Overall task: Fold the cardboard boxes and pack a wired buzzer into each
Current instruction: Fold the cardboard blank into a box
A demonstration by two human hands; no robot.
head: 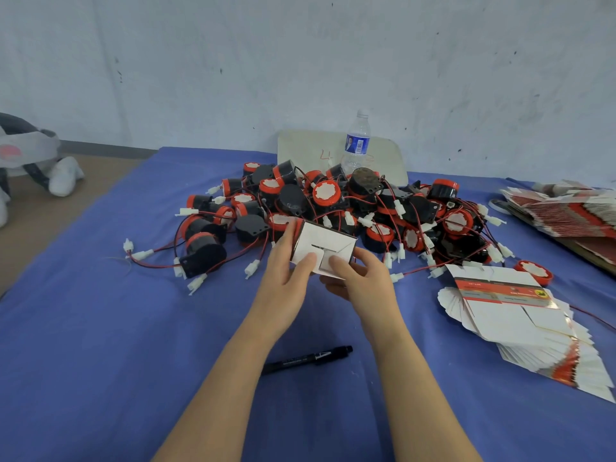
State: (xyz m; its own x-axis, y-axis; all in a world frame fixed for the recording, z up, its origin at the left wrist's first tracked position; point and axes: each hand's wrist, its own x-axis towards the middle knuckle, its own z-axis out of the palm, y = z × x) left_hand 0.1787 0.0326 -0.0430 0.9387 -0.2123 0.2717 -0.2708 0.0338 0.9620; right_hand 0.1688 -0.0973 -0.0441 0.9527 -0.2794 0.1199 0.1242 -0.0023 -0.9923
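both hands, left hand (285,273) and right hand (355,278), grip a folded white box (325,245) (flaps interlocked) before the buzzer pile (333,208).

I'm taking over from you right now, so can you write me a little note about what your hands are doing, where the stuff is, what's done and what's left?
The left hand grips the box by its left side, thumb on the bottom flaps.
The right hand holds the box from the right, thumb pressing a flap.
The buzzers are piled behind the box; the flat boxes are stacked to the right.
Done: this box is opened up, bottom flaps nearly locked. No packed box in sight.
Left: finish the bottom, put one buzzer in, close it, repeat.
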